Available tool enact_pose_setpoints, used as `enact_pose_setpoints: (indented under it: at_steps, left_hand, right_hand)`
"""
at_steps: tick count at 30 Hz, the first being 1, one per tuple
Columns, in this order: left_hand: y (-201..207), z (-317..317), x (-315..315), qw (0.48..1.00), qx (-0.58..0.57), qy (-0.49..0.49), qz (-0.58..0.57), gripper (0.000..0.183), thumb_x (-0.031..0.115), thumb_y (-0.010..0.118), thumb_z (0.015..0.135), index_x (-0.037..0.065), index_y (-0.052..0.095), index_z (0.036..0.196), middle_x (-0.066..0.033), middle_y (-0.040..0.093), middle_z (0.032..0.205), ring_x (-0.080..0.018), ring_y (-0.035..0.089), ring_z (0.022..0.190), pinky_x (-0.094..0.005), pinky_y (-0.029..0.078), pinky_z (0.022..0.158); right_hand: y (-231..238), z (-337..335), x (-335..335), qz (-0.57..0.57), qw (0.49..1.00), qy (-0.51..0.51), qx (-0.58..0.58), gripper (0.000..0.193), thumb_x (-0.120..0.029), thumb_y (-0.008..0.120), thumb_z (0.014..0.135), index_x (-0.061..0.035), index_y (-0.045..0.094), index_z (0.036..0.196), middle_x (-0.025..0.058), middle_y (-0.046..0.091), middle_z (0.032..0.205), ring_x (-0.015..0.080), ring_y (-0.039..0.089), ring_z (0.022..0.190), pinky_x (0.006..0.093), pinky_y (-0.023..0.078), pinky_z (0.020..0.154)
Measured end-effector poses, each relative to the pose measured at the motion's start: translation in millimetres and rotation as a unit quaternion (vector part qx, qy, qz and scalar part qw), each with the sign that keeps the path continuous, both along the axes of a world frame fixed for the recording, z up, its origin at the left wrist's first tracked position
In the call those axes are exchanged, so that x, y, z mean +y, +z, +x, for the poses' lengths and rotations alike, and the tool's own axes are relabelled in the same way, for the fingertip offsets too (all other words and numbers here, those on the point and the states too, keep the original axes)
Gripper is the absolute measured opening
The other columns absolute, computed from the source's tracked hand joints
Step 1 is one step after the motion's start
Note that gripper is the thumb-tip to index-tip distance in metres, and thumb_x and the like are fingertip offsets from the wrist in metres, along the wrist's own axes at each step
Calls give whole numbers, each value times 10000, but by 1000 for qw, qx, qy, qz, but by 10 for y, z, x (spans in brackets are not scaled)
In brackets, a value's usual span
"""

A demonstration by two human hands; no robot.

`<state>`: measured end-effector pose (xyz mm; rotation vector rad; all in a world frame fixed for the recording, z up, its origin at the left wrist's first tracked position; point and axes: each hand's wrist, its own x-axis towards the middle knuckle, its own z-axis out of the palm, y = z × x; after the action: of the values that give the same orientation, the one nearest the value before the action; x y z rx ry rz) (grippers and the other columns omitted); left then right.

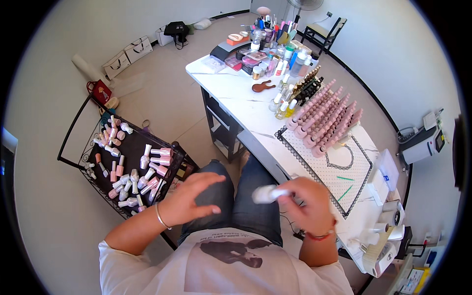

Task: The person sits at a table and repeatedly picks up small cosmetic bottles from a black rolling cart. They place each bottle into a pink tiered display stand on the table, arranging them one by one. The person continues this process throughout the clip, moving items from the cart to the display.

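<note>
My right hand [307,204] grips a nail polish bottle [264,194] by its white cap, above my lap. The bottle is pale and smeared by motion, tilted with its base toward the left. Over my left thigh, my left hand [191,199] holds nothing, its thumb and fingers spread apart and facing the bottle. Close to that hand is a black metal cart [101,184], its top strewn with several pink and pale nail polish bottles [161,160], most lying on their sides.
A white marble-patterned table [231,101] runs along my right. On it stand rows of pink bottles [327,118], a dotted mat with black lace edging [361,169], two green strips [345,192], a brown bear-shaped item [263,87] and crowded jars. White rolls [391,218] sit near the right end.
</note>
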<state>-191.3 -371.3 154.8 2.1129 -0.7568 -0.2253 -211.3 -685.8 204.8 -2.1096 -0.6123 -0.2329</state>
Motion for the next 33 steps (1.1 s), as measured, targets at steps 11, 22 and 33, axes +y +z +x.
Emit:
enact_pose_setpoints:
  at_steps: [11, 22, 33]
  left_hand:
    - [142, 166, 999, 962, 3, 245, -120, 375, -40, 602, 876, 50, 593, 1240, -102, 556, 1335, -177, 544, 1202, -295, 451, 944]
    - [-157, 149, 2204, 882, 59, 450, -126, 217, 100, 575, 964, 60, 644, 1166, 31, 639, 1092, -71, 557, 1001, -239, 432, 850]
    - [-432, 44, 3434, 771, 27, 624, -126, 205, 193, 625, 940, 120, 668, 1127, 69, 647, 968, -32, 562, 839, -203, 421, 693]
  right_hand:
    - [-165, 585, -1603, -266, 890, -370, -11, 156, -53, 709, 814, 0, 699, 960, 162, 688, 834, 295, 652, 696, 395, 507, 657]
    - [-486, 918, -1703, -265, 889, -372, 46, 174, -84, 726, 793, -22, 721, 956, 172, 714, 835, 332, 693, 764, 405, 539, 720]
    - [-587, 953, -1707, -242, 894, -376, 11, 171, -89, 731, 801, -7, 713, 949, 176, 714, 830, 331, 699, 752, 402, 542, 707]
